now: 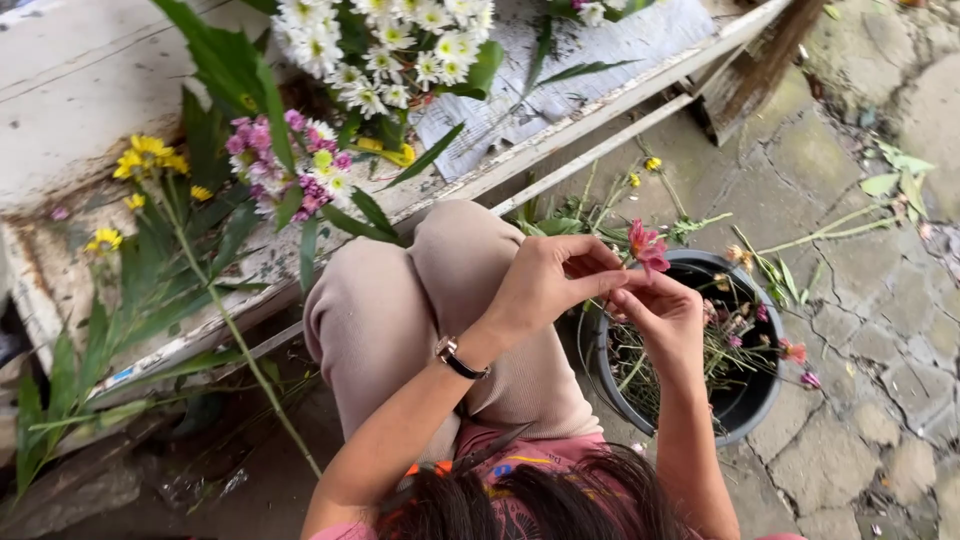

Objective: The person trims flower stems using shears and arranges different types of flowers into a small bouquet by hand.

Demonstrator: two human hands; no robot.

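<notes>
My left hand (545, 288), with a dark-strapped watch on its wrist, and my right hand (665, 320) meet above a black bucket (752, 413). Together they pinch the short stem of a pink flower (648, 247), whose head points up just past my fingertips. The left fingers close on the stem right under the bloom, and the right fingers close on it a little lower. My knees in beige trousers (400, 300) are below the left hand.
The bucket holds cut stems and small pink flower heads. A worn white wooden bench (90, 90) carries white (385, 45), purple-pink (285, 160) and yellow (145, 160) flower bunches. Loose stems and leaves lie on the stone paving (860, 300) at right.
</notes>
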